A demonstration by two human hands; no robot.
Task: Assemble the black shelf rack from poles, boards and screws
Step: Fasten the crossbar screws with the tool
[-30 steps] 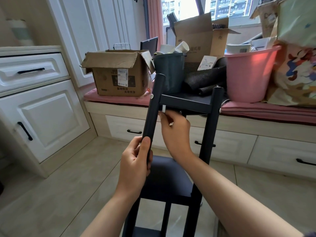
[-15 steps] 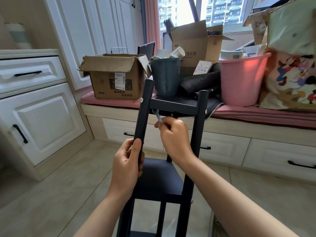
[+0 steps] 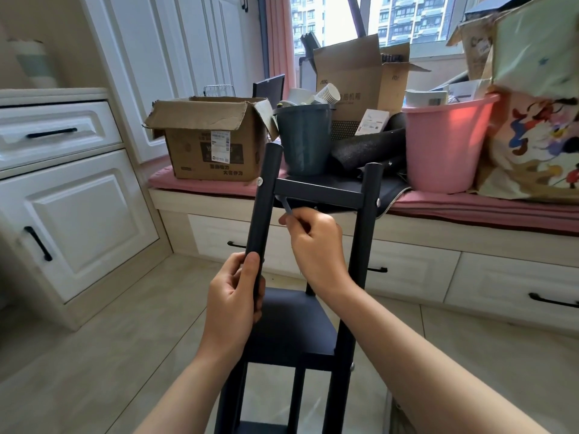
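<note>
A white cabinet (image 3: 78, 214) stands at the left. The left hand (image 3: 233, 296) wraps its fingers around the rack's left pole (image 3: 261, 208). The black shelf rack (image 3: 300, 333) stands on the tiled floor before the window seat. The right hand (image 3: 316, 245) pinches a small hex key (image 3: 287, 205) under the top board (image 3: 319, 189). A pink bucket (image 3: 445, 145) sits behind, at the right.

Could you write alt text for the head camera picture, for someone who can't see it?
A person's left hand grips the front-left pole of a black shelf rack while the right hand pinches a small metal key under its top board.
</note>
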